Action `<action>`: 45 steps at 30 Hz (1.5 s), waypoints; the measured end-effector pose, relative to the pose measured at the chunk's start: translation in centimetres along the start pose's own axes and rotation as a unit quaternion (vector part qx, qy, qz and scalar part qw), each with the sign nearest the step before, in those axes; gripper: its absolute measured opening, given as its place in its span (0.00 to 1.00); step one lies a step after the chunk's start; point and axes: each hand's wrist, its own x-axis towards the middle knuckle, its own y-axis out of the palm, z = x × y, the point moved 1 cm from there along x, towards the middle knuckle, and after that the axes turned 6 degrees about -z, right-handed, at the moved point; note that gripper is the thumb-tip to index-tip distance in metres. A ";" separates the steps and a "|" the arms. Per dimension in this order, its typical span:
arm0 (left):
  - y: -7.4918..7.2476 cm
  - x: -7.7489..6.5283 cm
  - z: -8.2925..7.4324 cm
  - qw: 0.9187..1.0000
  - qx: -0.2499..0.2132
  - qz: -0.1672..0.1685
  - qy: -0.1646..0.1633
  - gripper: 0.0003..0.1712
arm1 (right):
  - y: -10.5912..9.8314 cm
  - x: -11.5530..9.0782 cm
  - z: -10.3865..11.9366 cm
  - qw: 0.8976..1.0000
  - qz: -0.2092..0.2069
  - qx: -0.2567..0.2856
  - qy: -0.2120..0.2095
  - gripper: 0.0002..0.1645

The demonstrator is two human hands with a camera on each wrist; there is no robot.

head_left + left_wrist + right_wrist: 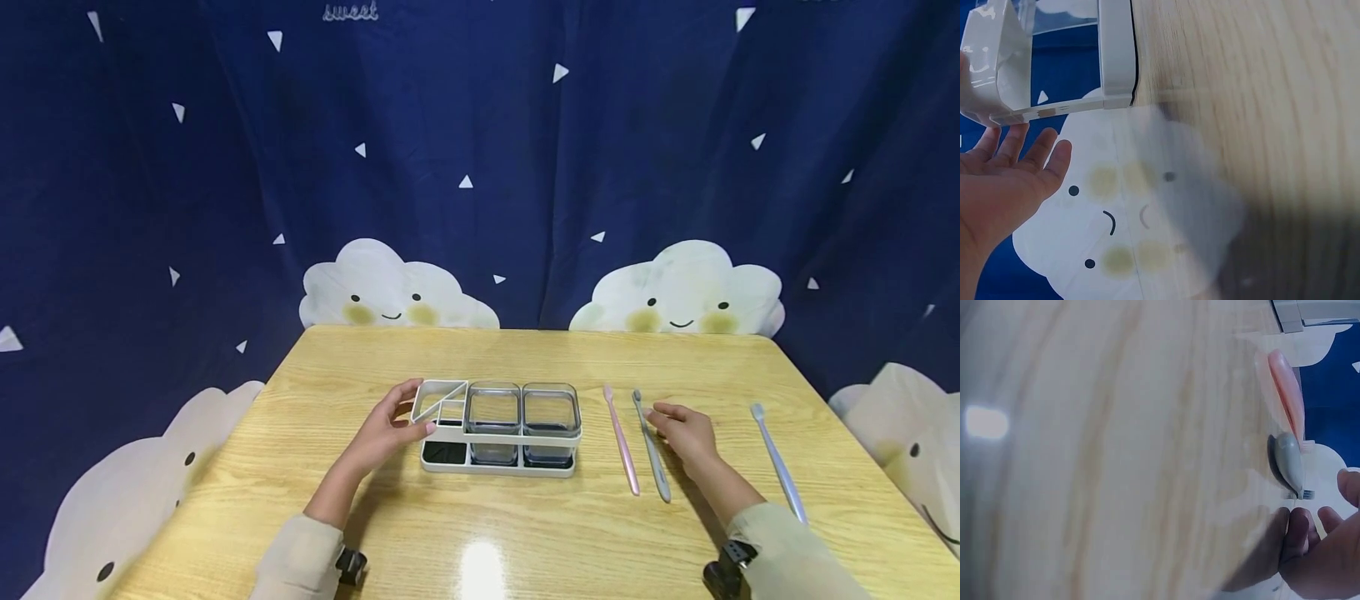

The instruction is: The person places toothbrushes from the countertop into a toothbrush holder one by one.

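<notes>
A white toothbrush holder stands upright on the table, with two clear cups in its middle and right slots. My left hand grips the holder's left end, thumb at the front rim and fingers at the side and back corner. In the left wrist view, fingertips meet the white end wall. My right hand hovers just right of a grey toothbrush, its fingers loosely bent around nothing. Left of that brush lies a pink toothbrush, roughly parallel to it.
Farther right, beyond my right hand, a blue toothbrush lies on the wooden table. Behind the table's far edge hangs a dark blue curtain with white triangles and smiling clouds.
</notes>
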 end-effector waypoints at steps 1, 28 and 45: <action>0.0 0.0 0.0 1.000 0.000 0.001 -0.001 0.40 | 0.1 0.0 0.0 1.000 0.000 -0.003 0.002 0.33; -0.4 0.3 0.3 0.999 -0.005 0.027 -0.016 0.39 | 2.0 0.4 -0.1 0.990 -0.081 -0.118 -0.009 0.22; -0.5 0.4 0.8 0.999 -0.034 0.039 -0.001 0.40 | 2.0 0.7 0.3 0.979 -0.047 -0.200 -0.014 0.24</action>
